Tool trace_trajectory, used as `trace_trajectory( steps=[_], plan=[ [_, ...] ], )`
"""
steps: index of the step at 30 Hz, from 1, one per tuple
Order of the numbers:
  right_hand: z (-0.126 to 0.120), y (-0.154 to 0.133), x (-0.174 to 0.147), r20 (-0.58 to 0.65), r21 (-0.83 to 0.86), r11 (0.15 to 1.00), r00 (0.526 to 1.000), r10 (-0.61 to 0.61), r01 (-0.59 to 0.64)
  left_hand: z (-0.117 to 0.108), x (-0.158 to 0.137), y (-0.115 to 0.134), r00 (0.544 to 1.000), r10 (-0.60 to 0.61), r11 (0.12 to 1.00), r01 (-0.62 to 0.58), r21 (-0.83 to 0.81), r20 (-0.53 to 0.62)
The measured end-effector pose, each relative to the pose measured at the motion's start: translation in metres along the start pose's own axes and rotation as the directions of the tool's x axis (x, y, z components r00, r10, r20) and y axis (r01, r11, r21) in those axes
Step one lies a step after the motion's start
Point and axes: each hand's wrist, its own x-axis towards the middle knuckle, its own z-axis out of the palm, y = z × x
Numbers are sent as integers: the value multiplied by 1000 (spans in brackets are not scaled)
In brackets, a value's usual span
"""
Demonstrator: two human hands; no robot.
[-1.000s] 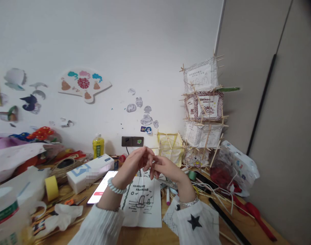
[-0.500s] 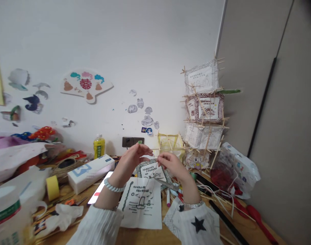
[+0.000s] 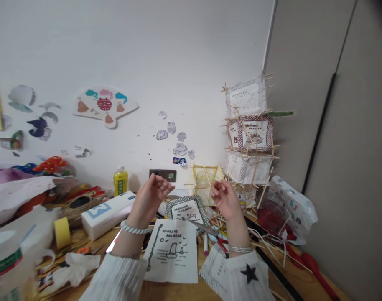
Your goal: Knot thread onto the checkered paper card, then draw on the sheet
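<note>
Raised over the desk, my left hand [image 3: 152, 193] has its fingers curled in towards the palm. Opposite it, my right hand [image 3: 225, 198] is bent at the fingers with the tips close together, in front of a yellow stick-framed lantern [image 3: 206, 175]. Anything pinched in either hand is too fine to make out. Below and between them lies a white sheet with a boat drawing [image 3: 172, 255]. Just behind that sheet is a drawn panel with a dark checked border [image 3: 187, 209], and scissors [image 3: 205, 227] rest across its lower edge.
A tall tiered lantern of sticks and drawn paper [image 3: 252, 133] stands against the wall at right. To the left are a tissue box [image 3: 108, 213], a yellow tape roll [image 3: 62, 233] and a drink bottle [image 3: 120, 181]. White cables [image 3: 269, 236] and a plastic bag [image 3: 291, 209] lie right.
My hands, close together before, have moved apart, left hand leftwards and right hand rightwards. The bordered panel between them shows more fully. The scissors and papers stay put.
</note>
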Motion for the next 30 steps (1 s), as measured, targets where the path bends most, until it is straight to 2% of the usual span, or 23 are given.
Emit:
trace_trajectory(
  steps=[2,4,5,7,9,10,11,13,16,18,21,23,25,27,30],
  plan=[
    [1,-2,-2,18,50,999,1000,13,-14,-4,0,2,999,18,991,-14,132,-30],
    [2,-5,-4,66,63,998,998,-2,-2,-11,1,2,998,-17,907,37,420,-53],
    [3,-6,-5,90,56,998,996,-13,8,-16,2,1,997,-48,800,77,596,-65],
    [5,-7,-7,123,24,999,992,-40,37,-27,6,-3,992,-93,462,118,879,-84],
    [7,-8,-8,138,-27,997,988,-69,74,-35,8,-8,994,-81,131,81,988,-71],
    [7,-8,-8,142,-55,994,986,-85,93,-38,9,-11,995,-73,5,68,998,-67],
    [7,-9,-9,146,-84,990,984,-101,114,-40,9,-13,995,-75,-87,60,994,-66],
    [5,-10,-9,159,-141,977,978,-137,160,-39,8,-14,992,-99,-192,57,980,-77],
    [1,-14,-11,193,-237,950,968,-159,203,-32,1,-7,984,-170,-237,13,971,-55],
    [-2,-16,-11,187,-326,924,972,-143,199,-29,-5,1,959,-282,-251,-64,966,-9],
    [-9,-20,-9,117,-465,866,982,-146,184,-29,-13,10,857,-514,-265,-197,944,34],
    [-14,-22,-8,73,-525,829,981,-180,192,-31,-15,11,815,-579,-274,-196,942,1],
    [-18,-25,-7,52,-595,780,978,-204,195,-31,-15,8,830,-557,-215,-140,967,-4],
    [-20,-28,-9,66,-703,691,983,-172,168,-28,-13,6,869,-492,-76,-98,992,48],
    [-23,-29,-14,168,-855,504,985,42,124,-19,-9,4,939,-330,117,-60,991,96]
  ],
)
